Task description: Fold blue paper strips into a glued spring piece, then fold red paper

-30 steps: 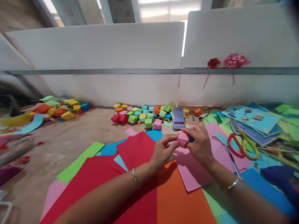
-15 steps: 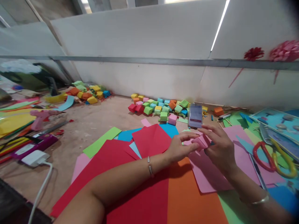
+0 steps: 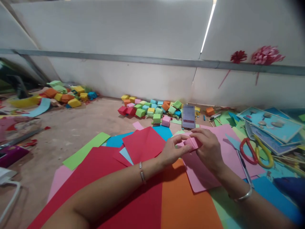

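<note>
A small folded pink paper piece [image 3: 192, 143] is held between both hands, above a pink sheet [image 3: 202, 171]. My left hand [image 3: 173, 149] pinches its left side with thumb and fingers. On its right side, my right hand [image 3: 206, 149] has its fingers closed around the paper, and some fingertips are hidden. Red sheets [image 3: 143, 143] and an orange sheet [image 3: 181, 194] lie beneath and beside my forearms. Just behind the hands a phone [image 3: 188, 116] leans upright.
Small coloured paper boxes [image 3: 156, 118] sit against the wall, with another pile [image 3: 74, 102] further left. At right lie red-and-yellow scissors [image 3: 258, 152], a pen [image 3: 245, 168] and blue cards [image 3: 269, 122]. A purple object [image 3: 14, 153] and white cable [image 3: 13, 194] are at left.
The view has turned to the right, so the scene appears shifted left. Both hands still hold the pink paper, which is tilted slightly differently.
</note>
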A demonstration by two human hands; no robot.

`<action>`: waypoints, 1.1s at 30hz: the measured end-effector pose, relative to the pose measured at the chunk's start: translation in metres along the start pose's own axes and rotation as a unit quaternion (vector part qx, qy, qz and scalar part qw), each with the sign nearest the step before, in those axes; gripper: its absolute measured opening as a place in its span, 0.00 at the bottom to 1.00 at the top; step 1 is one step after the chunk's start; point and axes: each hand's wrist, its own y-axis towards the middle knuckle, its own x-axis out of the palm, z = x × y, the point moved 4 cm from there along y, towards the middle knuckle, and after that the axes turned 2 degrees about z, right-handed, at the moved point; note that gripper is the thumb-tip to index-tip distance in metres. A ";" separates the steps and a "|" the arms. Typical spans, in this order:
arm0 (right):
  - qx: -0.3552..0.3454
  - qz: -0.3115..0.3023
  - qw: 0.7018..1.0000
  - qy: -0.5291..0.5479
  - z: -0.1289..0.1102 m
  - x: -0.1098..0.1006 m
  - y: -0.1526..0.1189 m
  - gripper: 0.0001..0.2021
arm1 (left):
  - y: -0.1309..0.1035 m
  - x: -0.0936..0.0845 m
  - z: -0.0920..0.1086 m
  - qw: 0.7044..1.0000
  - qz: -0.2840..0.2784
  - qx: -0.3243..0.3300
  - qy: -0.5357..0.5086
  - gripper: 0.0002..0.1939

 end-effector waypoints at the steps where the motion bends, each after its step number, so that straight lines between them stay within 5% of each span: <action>1: 0.004 -0.013 1.000 0.004 0.001 0.001 0.001 0.11 | 0.000 -0.001 0.001 1.000 0.003 0.002 0.002 0.16; 12: 0.006 -0.100 0.994 0.040 -0.001 0.010 -0.001 0.12 | 0.004 -0.010 -0.018 0.996 0.072 -0.019 -0.043 0.23; 18: 0.015 -0.074 0.997 0.034 -0.003 0.009 0.000 0.08 | 0.006 -0.014 -0.015 0.992 0.104 -0.031 -0.056 0.20; 26: 0.029 -0.046 0.997 0.063 -0.006 0.005 0.000 0.09 | 0.004 -0.011 -0.013 0.993 0.093 -0.026 -0.069 0.18; 33: 0.060 -0.059 0.991 0.109 -0.006 0.005 0.000 0.05 | 0.004 -0.007 -0.010 0.994 0.013 -0.027 -0.107 0.26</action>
